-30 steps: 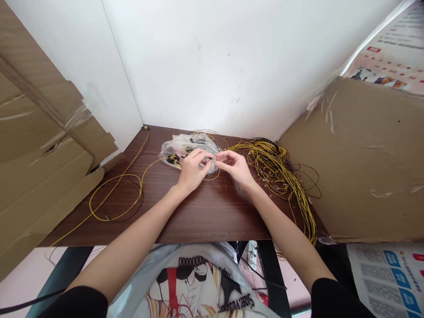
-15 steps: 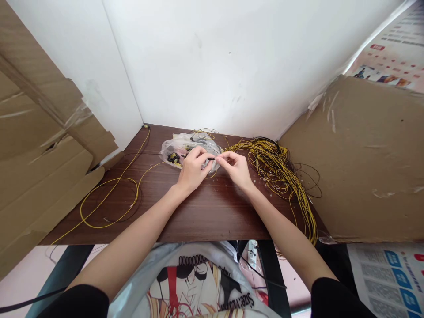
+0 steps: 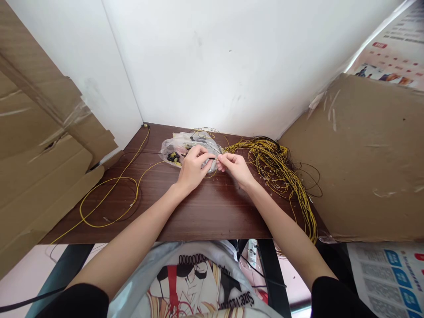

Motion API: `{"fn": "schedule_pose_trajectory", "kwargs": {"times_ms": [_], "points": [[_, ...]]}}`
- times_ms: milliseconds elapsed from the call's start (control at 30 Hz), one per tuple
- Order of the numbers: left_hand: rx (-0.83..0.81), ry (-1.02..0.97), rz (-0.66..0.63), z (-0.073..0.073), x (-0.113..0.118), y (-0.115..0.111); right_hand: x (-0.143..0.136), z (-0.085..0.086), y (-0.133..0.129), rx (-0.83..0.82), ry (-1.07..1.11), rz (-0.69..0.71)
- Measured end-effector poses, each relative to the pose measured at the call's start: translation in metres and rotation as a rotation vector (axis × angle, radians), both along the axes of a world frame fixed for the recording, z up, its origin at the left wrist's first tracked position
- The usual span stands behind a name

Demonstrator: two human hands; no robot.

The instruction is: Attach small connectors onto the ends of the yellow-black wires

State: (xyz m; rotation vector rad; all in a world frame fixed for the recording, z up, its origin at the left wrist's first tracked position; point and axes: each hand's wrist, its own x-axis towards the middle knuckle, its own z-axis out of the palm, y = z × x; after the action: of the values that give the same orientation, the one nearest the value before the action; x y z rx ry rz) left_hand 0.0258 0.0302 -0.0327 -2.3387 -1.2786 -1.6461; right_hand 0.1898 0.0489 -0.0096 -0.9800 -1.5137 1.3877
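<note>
My left hand point(image 3: 194, 168) pinches a small black piece point(image 3: 212, 159) between thumb and fingertips, above the front of a clear plastic bag point(image 3: 168, 145). Close on its right, my right hand point(image 3: 235, 168) is closed, thumb against forefinger, at the end of a thin wire by the black piece. The exact join is too small to make out. Black and yellow parts point(image 3: 173, 157) lie in the bag. A big bundle of yellow and black wires point(image 3: 281, 165) spreads to the right of my right hand.
On the brown table point(image 3: 212, 212), a yellow cable point(image 3: 85, 203) loops at the left. Cardboard sheets stand at the left point(image 3: 39, 154) and right point(image 3: 364, 163). A white wall point(image 3: 212, 66) rises behind. Below the table edge are a printed cloth point(image 3: 188, 282) and a power strip point(image 3: 252, 256).
My right hand has shifted slightly to the right, opening a small gap from the black piece, and its lower fingers have curled in. My left hand has hardly moved.
</note>
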Motion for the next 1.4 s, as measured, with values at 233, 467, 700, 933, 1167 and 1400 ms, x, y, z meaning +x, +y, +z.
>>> {"fn": "schedule_pose_trajectory", "kwargs": {"times_ms": [233, 467, 700, 933, 1167, 1400], "points": [[0.001, 0.011, 0.016, 0.001, 0.0, 0.0, 0.0, 0.002, -0.001, 0.088, -0.018, -0.008], [-0.051, -0.072, 0.015, 0.004, 0.0, 0.001, 0.015, 0.019, 0.005, 0.042, 0.217, 0.024], [-0.13, -0.097, -0.005, 0.005, 0.001, 0.0, 0.045, 0.037, 0.016, 0.014, 0.473, -0.013], [-0.41, -0.332, -0.086, 0.004, 0.005, 0.001, 0.057, 0.038, 0.024, -0.04, 0.638, -0.124], [-0.649, -0.61, -0.258, 0.004, 0.005, 0.004, 0.045, 0.023, 0.023, -0.021, 0.439, -0.059], [-0.674, -0.555, -0.25, 0.006, 0.005, 0.002, 0.021, 0.008, 0.012, 0.047, 0.146, -0.026]]}}
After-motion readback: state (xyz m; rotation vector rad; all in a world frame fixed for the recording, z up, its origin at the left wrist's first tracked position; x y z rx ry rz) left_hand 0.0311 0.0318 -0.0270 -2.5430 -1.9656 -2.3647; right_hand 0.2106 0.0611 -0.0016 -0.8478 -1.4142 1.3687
